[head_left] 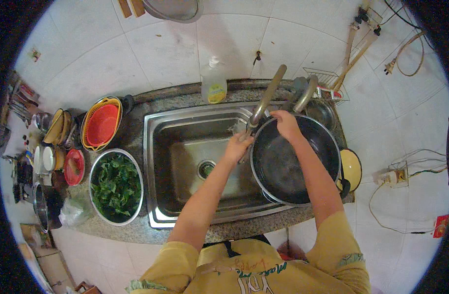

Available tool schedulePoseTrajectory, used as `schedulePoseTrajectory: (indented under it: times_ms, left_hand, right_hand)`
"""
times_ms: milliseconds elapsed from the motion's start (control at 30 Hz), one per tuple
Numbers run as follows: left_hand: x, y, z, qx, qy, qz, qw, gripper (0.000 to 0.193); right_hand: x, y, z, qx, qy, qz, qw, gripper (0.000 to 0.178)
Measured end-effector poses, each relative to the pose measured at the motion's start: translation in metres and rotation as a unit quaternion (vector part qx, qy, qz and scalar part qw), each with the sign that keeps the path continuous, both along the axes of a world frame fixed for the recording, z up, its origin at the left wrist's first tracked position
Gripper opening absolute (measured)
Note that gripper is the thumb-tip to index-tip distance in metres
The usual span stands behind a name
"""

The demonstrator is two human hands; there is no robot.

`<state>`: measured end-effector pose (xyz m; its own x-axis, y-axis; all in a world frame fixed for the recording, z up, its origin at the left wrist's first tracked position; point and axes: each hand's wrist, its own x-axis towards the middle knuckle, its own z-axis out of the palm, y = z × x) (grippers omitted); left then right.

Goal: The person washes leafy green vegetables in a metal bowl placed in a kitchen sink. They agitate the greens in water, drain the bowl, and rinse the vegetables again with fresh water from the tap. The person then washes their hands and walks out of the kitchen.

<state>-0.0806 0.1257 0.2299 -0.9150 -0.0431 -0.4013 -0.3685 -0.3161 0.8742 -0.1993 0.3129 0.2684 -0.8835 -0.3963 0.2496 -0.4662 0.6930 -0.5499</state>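
Observation:
My left hand [239,147] is closed around the lower part of the metal faucet spout [267,95], over the right side of the steel sink [173,164]. A little to its right, my right hand [286,125] is at the far left rim of a large dark pot [283,164]. Its fingers are bent together there, and what they grip is hidden. The pot sits over the sink's right end, with a black side handle [345,188] at its near right. My right forearm crosses above the pot. A sink drain [206,169] shows in the basin.
Left of the sink stands a metal basin of leafy greens [116,188]. Behind it are a red colander [103,125] and a red dish [74,167]. A soap bottle [214,83] stands at the wall. A yellow bowl [351,169] lies right of the pot.

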Motion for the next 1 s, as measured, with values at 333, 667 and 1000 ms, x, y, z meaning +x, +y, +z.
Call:
schedulePoseTrajectory:
  times_ms: [333, 667, 1000]
  left_hand:
    - [0.036, -0.005, 0.003, -0.165, 0.063, 0.064, 0.982, 0.023]
    - [0.046, -0.011, -0.009, -0.219, 0.102, 0.075, 0.967, 0.020]
    - [0.110, -0.114, 0.006, -0.024, -0.067, 0.229, 0.971, 0.031]
  right_hand:
    - [-0.009, -0.058, 0.007, 0.349, -0.027, 0.056, 0.935, 0.026]
    - [-0.042, -0.060, -0.019, 0.322, 0.018, 0.069, 0.944, 0.016]
    - [-0.023, -0.045, -0.033, 0.008, 0.022, -0.002, 1.000, 0.022]
